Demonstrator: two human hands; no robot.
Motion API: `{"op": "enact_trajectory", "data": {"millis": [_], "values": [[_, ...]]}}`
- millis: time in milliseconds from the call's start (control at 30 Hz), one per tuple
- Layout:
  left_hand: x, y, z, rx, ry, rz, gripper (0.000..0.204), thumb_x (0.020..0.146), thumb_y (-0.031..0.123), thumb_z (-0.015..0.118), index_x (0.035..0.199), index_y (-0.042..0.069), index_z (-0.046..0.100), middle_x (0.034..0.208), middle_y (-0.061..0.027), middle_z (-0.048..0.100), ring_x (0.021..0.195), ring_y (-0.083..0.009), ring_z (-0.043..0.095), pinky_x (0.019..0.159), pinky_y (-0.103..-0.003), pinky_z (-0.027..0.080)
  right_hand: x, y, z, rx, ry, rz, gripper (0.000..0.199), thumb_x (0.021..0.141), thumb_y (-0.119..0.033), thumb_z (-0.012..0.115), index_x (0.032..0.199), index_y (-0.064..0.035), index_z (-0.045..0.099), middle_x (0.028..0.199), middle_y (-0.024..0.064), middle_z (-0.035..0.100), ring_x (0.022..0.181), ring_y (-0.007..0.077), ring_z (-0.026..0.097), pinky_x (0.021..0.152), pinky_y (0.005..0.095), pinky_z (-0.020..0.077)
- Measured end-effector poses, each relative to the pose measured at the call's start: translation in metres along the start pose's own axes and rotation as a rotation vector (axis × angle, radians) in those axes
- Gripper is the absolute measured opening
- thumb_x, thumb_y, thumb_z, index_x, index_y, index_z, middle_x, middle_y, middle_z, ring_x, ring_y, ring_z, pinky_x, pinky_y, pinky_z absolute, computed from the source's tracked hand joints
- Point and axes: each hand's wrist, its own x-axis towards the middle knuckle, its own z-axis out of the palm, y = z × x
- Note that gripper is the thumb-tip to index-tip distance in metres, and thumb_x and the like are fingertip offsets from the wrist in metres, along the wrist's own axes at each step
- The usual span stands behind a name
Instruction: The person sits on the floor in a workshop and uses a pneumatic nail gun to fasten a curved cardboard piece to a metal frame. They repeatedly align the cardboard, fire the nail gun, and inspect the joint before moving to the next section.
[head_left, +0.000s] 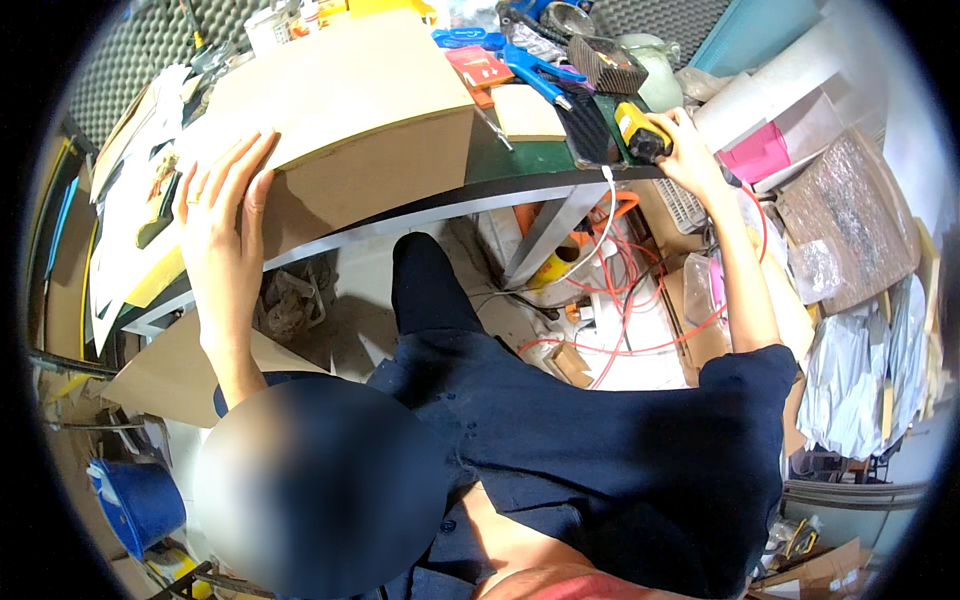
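In the head view, we see the left hand [222, 200] laid against the left near corner of the box [372, 178], its fingers long, slightly parted and grasping nothing. The fingers of the right hand [688, 150] are wrapped round the tape measure [640, 132], which sticks out to their left, above the bench's near edge [555, 188].

Left of the right fingers, beyond the phone [588, 128] and the air gun [535, 72], lies a red packet [478, 70]; its pale marks are too small for us to read. We cannot make out any lettering on the tape measure either.

From the left fingertips, the box's upper near edge runs rightward, bowed by the lens, to a corner well short of the right fingers. Between that corner and the phone we see a strip of green mat [487, 165], with a metal rod [494, 130] and a tan block [528, 112] partly over it. The white cable [606, 190] drops over the bench edge just left of the right fingers. Below both hands, our knee [425, 265] reaches toward the bench, and floor [352, 335] shows to its left.
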Motion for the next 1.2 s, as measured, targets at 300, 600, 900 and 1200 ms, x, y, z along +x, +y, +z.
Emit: {"op": "enact_trajectory", "data": {"millis": [300, 600, 900, 1200], "values": [[-0.004, 0.002, -0.001, -0.063, -0.006, -0.055, 0.03, 0.093, 0.023, 0.06, 0.121, 0.015, 0.064, 0.121, -0.0047, 0.064, 0.117, -0.0186, 0.056, 0.104, -0.037, 0.033, -0.008, 0.004, -0.015, 0.243, -0.211, 0.027, 0.069, 0.071, -0.001, 0.065, 0.137, -0.0048, 0.045, 0.113, 0.0143, 0.051, 0.112, 0.0276, 0.052, 0.101, 0.0351, 0.0398], [-0.013, -0.002, -0.001, -0.124, 0.131, -0.1, 0.04, 0.084, 0.029, 0.072, 0.119, 0.012, 0.063, 0.124, -0.0089, 0.061, 0.119, -0.024, 0.054, 0.104, -0.039, 0.034, -0.024, -0.022, -0.013, 0.169, 0.226, 0.047, 0.064, 0.073, 0.003, 0.057, 0.136, -0.0037, 0.041, 0.131, 0.0163, 0.05, 0.128, 0.0296, 0.045, 0.11, 0.0395, 0.0324], [-0.05, -0.02, 0.048, -1.066, 0.338, -0.904, 0.063, 0.096, 0.045, 0.05, 0.14, 0.0, 0.042, 0.141, -0.0153, 0.044, 0.132, -0.0241, 0.039, 0.11, -0.036, 0.025, 0.011, -0.224, 0.065, 1.081, 0.151, 0.007, 0.056, 0.102, -0.031, 0.041, 0.145, 0.0018, 0.029, 0.147, 0.0189, 0.037, 0.137, 0.0267, 0.035, 0.113, 0.0363, 0.0249], [-0.067, 0.001, 0.02, -1.106, 0.344, -0.968, 0.052, 0.095, 0.033, 0.054, 0.128, -0.006, 0.05, 0.124, -0.0131, 0.057, 0.117, -0.0217, 0.05, 0.105, -0.032, 0.032, -0.032, -0.277, 0.087, 1.349, 0.19, 0.064, 0.06, 0.102, -0.03, 0.033, 0.149, 0.0044, 0.016, 0.154, 0.0166, 0.021, 0.144, 0.024, 0.016, 0.117, 0.0351, 0.0112]]}}
